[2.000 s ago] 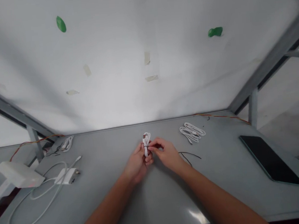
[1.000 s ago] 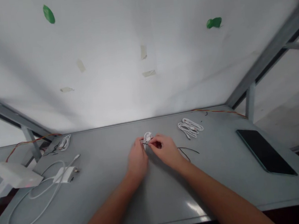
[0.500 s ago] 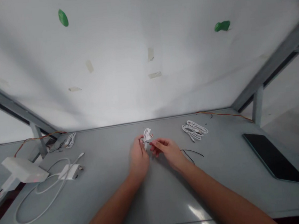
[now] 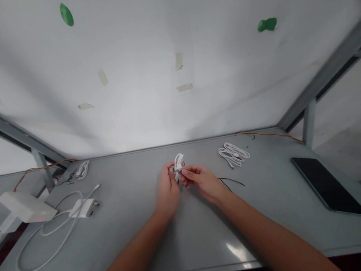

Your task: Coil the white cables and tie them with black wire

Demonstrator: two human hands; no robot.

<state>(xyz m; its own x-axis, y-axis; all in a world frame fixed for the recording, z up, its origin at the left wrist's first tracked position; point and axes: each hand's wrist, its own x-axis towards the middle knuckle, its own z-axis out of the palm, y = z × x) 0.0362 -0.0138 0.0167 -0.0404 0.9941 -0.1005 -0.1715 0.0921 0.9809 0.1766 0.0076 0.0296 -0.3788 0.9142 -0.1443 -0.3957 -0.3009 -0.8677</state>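
A coiled white USB cable (image 4: 179, 161) stands upright above the grey tabletop, its plug with a reddish-orange inside facing right. My left hand (image 4: 167, 187) is closed round the coil from the left. A thin black twist tie (image 4: 177, 171) crosses the coil at its middle. My right hand (image 4: 202, 182) pinches the tie's right end between thumb and fingertips, close against the cable. Behind my right wrist another black twist tie (image 4: 233, 180) lies loose on the table.
Another white cable coil (image 4: 233, 154) lies at the back right, a smaller tied coil (image 4: 82, 170) at the back left. A white charger (image 4: 83, 208) with its long cable rests on the left beside a white box (image 4: 28, 206). A dark tablet (image 4: 328, 185) lies at right.
My right hand has come slightly closer to the coil, and the black tie now sits tighter across it. The whole view has shifted a little.
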